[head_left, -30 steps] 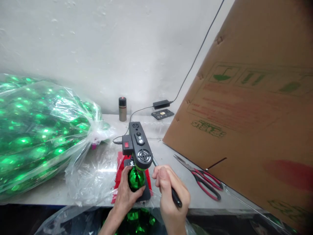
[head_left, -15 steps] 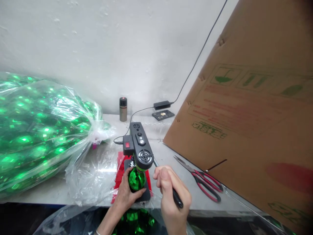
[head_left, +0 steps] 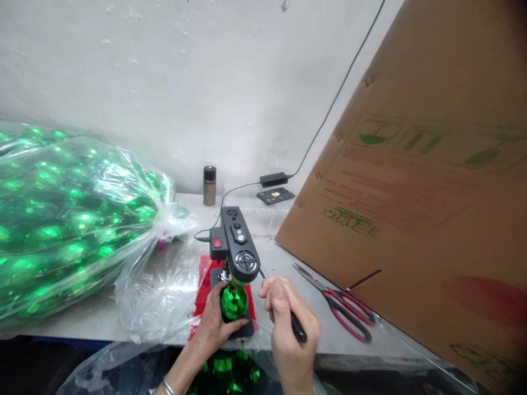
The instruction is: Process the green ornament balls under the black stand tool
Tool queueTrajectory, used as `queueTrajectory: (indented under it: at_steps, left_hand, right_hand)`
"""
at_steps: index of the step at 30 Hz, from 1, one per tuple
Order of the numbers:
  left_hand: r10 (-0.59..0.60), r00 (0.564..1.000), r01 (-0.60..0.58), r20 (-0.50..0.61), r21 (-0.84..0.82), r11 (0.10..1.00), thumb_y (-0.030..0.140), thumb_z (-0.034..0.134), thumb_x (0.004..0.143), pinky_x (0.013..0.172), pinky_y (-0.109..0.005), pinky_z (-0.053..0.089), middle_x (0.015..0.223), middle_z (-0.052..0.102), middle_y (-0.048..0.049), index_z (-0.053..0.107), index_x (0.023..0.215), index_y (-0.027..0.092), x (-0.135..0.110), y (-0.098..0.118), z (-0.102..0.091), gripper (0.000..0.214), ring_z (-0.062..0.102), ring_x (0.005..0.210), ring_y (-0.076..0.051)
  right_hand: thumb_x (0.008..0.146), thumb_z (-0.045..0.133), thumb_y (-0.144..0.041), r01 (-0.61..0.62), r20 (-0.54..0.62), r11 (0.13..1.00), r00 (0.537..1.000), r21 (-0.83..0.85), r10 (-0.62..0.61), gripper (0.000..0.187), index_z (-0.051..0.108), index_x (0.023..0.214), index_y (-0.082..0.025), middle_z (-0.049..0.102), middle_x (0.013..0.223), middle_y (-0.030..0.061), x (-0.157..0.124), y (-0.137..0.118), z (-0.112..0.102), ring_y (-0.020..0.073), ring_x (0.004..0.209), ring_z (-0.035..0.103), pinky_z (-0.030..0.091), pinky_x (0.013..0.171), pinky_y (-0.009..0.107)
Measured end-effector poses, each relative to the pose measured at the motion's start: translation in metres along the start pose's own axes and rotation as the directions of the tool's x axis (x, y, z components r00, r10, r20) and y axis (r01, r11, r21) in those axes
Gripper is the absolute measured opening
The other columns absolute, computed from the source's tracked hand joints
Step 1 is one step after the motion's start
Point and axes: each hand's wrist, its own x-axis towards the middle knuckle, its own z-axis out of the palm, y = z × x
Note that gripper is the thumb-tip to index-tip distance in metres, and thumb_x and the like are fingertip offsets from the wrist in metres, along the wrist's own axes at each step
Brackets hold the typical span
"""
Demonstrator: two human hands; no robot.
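Note:
My left hand (head_left: 212,323) cups a shiny green faceted ball ornament (head_left: 234,303), with fingers along its left side and the thumb in front. The ball sits directly under the rounded front end of a black bench press machine (head_left: 241,241), over its dark base plate (head_left: 247,329). Whether the ball's top touches the machine head is hidden. My right hand (head_left: 292,329) is closed round the black-handled lever (head_left: 298,329), whose metal rod runs up to the machine's right side. A red sheet (head_left: 201,296) lies under the base.
Left, a clear plastic bag (head_left: 82,219) bulges with green balls. Behind stand a spray can (head_left: 209,186), power adapter (head_left: 274,179) and phone (head_left: 275,196). Scissors (head_left: 337,302) lie right, beside a large leaning carton (head_left: 411,192). More green balls (head_left: 230,373) sit below the table edge.
The view has shifted slightly, and more of the bracelet on my left wrist shows. Both hands keep their holds on the ball and lever, with hardly any movement relative to the machine.

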Motion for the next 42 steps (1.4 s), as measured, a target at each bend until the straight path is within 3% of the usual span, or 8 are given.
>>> queueTrajectory:
  at_steps: [7,22,34,38,42]
  left_hand:
    - [0.046,0.999,-0.046,-0.005,0.023,0.999,0.04,0.097,0.069,0.124,-0.07,0.05,0.15,0.066,-0.0202,0.056,0.15,0.021,-0.001,-0.012,-0.001,0.093,0.064,0.144,-0.046]
    - [-0.003,0.999,-0.001,-0.053,-0.074,0.997,0.043,0.095,0.072,0.126,-0.07,0.046,0.15,0.066,-0.0202,0.053,0.151,0.02,0.01,-0.01,0.009,0.092,0.063,0.145,-0.046]
    - [0.002,0.999,0.001,0.054,-0.059,0.998,0.038,0.102,0.059,0.119,-0.073,0.054,0.142,0.074,-0.0204,0.063,0.145,0.021,0.002,-0.02,-0.005,0.096,0.073,0.131,-0.048]
    - [0.019,0.997,-0.017,0.081,-0.026,1.0,0.039,0.104,0.055,0.119,-0.073,0.055,0.142,0.074,-0.0205,0.068,0.141,0.022,-0.002,-0.016,-0.004,0.095,0.07,0.136,-0.05]
    - [0.021,0.999,-0.021,0.038,-0.013,1.0,0.035,0.098,0.063,0.122,-0.072,0.053,0.145,0.072,-0.0206,0.063,0.147,0.021,-0.003,-0.016,0.0,0.092,0.068,0.139,-0.048]
  right_hand:
    - [0.116,0.053,-0.043,-0.042,-0.02,0.999,0.999,-0.006,0.042,0.049,0.055,0.071,-0.023,0.056,0.066,-0.0012,0.003,-0.004,0.001,0.0117,0.054,0.049,0.036,0.046,0.025]
    - [0.115,0.056,-0.046,-0.064,-0.074,0.998,0.995,0.001,0.063,0.056,0.052,0.065,-0.022,0.055,0.063,-0.0008,0.006,-0.008,0.006,0.0111,0.053,0.044,0.031,0.046,0.025]
    - [0.117,0.052,-0.039,-0.095,0.001,0.995,0.995,0.006,0.095,0.053,0.055,0.067,-0.022,0.057,0.067,0.0007,-0.004,0.006,-0.004,0.012,0.054,0.039,0.03,0.048,0.028]
    - [0.116,0.055,-0.045,-0.141,-0.073,0.99,0.987,0.021,0.142,0.053,0.055,0.068,-0.022,0.055,0.066,0.0005,-0.007,0.004,0.0,0.0132,0.055,0.041,0.031,0.05,0.029]
    - [0.115,0.057,-0.046,-0.151,-0.11,0.988,0.982,0.019,0.152,0.053,0.056,0.068,-0.023,0.053,0.064,0.0007,-0.008,0.0,0.005,0.0152,0.058,0.048,0.035,0.054,0.031]
